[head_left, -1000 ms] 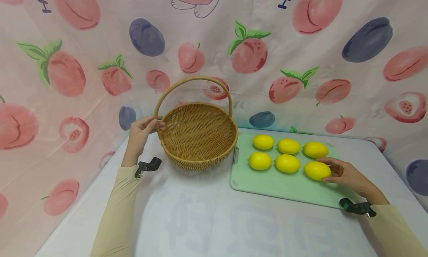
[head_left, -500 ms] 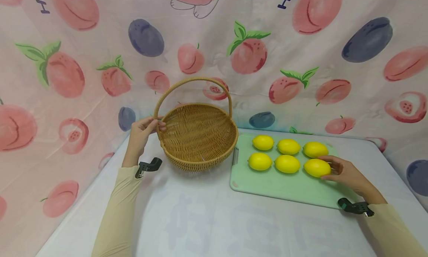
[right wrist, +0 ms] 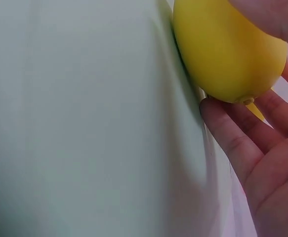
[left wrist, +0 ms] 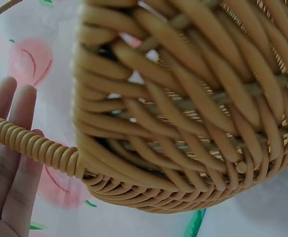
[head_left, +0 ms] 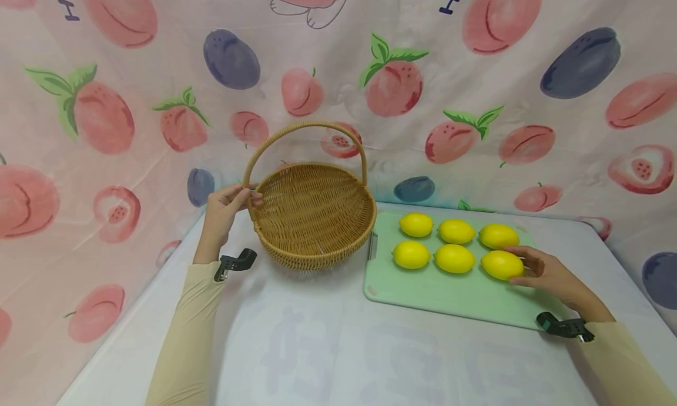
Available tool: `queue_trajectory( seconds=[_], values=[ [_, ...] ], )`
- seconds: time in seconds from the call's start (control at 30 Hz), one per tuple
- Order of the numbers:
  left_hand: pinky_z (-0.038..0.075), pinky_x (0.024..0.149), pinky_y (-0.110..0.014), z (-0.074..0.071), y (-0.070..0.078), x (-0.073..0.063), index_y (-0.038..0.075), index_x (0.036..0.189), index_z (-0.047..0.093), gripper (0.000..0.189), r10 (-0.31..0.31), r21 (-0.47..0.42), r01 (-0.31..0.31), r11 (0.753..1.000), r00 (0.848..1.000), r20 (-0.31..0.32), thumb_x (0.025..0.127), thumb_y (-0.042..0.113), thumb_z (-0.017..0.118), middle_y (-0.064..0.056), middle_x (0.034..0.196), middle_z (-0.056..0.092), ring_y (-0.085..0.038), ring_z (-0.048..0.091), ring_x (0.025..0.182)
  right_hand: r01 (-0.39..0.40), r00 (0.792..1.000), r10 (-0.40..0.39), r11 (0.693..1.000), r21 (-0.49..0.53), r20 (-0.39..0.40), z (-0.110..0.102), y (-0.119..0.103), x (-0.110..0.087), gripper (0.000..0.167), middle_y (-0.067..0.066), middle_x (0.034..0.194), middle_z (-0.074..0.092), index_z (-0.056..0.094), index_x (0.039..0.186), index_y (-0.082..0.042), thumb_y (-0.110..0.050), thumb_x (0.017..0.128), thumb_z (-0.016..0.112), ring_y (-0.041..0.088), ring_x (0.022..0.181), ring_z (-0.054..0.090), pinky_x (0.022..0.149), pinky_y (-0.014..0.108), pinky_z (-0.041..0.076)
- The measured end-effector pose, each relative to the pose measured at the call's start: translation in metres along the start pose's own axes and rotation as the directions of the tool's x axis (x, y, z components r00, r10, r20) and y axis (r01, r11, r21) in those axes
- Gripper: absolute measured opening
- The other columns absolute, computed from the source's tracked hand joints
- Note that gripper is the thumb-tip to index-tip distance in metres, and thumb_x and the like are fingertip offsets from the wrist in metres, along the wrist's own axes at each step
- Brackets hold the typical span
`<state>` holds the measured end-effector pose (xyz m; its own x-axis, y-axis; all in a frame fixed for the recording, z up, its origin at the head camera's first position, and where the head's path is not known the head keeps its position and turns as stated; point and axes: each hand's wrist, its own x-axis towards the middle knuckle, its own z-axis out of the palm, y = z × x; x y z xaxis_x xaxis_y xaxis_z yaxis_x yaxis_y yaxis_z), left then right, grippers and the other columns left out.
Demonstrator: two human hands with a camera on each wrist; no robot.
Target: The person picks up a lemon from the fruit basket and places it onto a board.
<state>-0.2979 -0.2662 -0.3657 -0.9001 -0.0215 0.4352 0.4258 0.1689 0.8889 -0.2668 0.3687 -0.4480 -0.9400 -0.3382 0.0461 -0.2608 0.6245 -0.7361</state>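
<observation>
My left hand (head_left: pixel 220 217) holds the wicker basket (head_left: pixel 317 218) where its arched handle (head_left: pixel 308 124) meets the left rim. In the left wrist view the fingers (left wrist: pixel 19 111) lie behind the wrapped handle, beside the woven side. The basket is tilted, its hollow facing me, with no fruit seen inside. On the right, my right hand (head_left: pixel 552 281) has thumb and fingers around the front right lemon (head_left: pixel 499 265), which sits on a green cutting board (head_left: pixel 423 290). The right wrist view shows the lemon's tip between the thumb and fingertips, low at the board's surface.
Several other lemons (head_left: pixel 455 258) stand in two rows on the board, left of and behind the held one. The board's metal-edged handle slot (head_left: pixel 372 245) is close to the basket. A white cloth (head_left: pixel 328 341) covers the table, and a fruit-print curtain (head_left: pixel 338 53) hangs behind.
Over the past second the right hand has nudged its lemon slightly back, toward the rear row. The left hand and basket have stayed in place.
</observation>
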Motion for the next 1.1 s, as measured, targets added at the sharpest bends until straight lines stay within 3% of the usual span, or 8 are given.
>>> queue_trajectory(
  seconds=[0.1,0.3,0.4,0.57,0.8,1.1],
  values=[
    [0.054,0.076,-0.017,0.001,0.0,0.0,-0.009,0.113,0.06,0.03,0.003,-0.002,-0.003,1.0,1.0,-0.001,0.097,0.014,0.051,0.014,0.08,0.071,-0.005,0.069,0.075,-0.001,1.0,0.001,1.0,0.004,-0.004,0.0,0.001,-0.001,0.063,-0.035,0.118,0.036,0.041,0.135,0.001,-0.016,0.083,0.071,-0.027,0.101,0.035,0.08,-0.003,0.036],
    [0.053,0.078,-0.017,0.002,0.003,0.001,0.011,0.105,0.068,0.018,0.021,-0.023,-0.021,1.0,1.0,-0.015,0.096,0.016,0.053,0.013,0.08,0.072,-0.006,0.069,0.075,0.007,1.0,-0.007,1.0,-0.01,-0.013,0.0,0.002,0.0,0.063,-0.035,0.118,0.037,0.041,0.135,0.002,-0.016,0.082,0.072,-0.027,0.101,0.036,0.08,-0.003,0.036],
    [0.054,0.078,-0.018,0.003,0.006,0.002,0.015,0.104,0.069,0.017,0.036,-0.046,-0.037,0.998,0.999,-0.025,0.096,0.016,0.054,0.01,0.082,0.072,-0.005,0.069,0.076,-0.006,1.0,0.005,1.0,-0.025,-0.009,-0.001,0.001,0.0,0.063,-0.035,0.119,0.036,0.041,0.135,0.001,-0.018,0.083,0.072,-0.026,0.101,0.036,0.079,-0.002,0.036],
    [0.055,0.078,-0.02,0.002,0.01,0.005,0.012,0.107,0.068,0.018,0.059,-0.081,-0.061,0.995,0.998,-0.031,0.095,0.014,0.055,0.004,0.086,0.073,-0.007,0.07,0.077,-0.011,1.0,0.011,1.0,-0.023,-0.007,-0.004,-0.001,0.001,0.061,-0.035,0.119,0.037,0.042,0.135,-0.001,-0.021,0.085,0.07,-0.025,0.101,0.037,0.08,-0.001,0.037],
    [0.056,0.076,-0.02,-0.002,0.016,0.01,0.018,0.103,0.068,0.017,0.089,-0.104,-0.093,0.99,0.995,-0.045,0.095,0.011,0.054,0.009,0.086,0.073,-0.008,0.07,0.078,0.076,0.997,-0.076,0.996,0.047,-0.001,-0.011,-0.003,0.005,0.053,-0.029,0.121,0.046,0.043,0.132,0.003,-0.012,0.087,0.066,-0.021,0.105,0.046,0.081,0.001,0.043],
    [0.056,0.075,-0.02,-0.003,0.036,0.02,0.005,0.11,0.067,0.021,0.11,-0.17,-0.122,0.978,0.991,-0.081,0.095,0.011,0.053,0.006,0.085,0.073,-0.007,0.07,0.077,0.139,0.99,-0.141,0.988,0.072,0.023,-0.027,-0.015,0.014,0.051,-0.021,0.125,0.049,0.04,0.134,0.004,-0.007,0.09,0.062,-0.014,0.108,0.052,0.081,0.005,0.047]
  ],
)
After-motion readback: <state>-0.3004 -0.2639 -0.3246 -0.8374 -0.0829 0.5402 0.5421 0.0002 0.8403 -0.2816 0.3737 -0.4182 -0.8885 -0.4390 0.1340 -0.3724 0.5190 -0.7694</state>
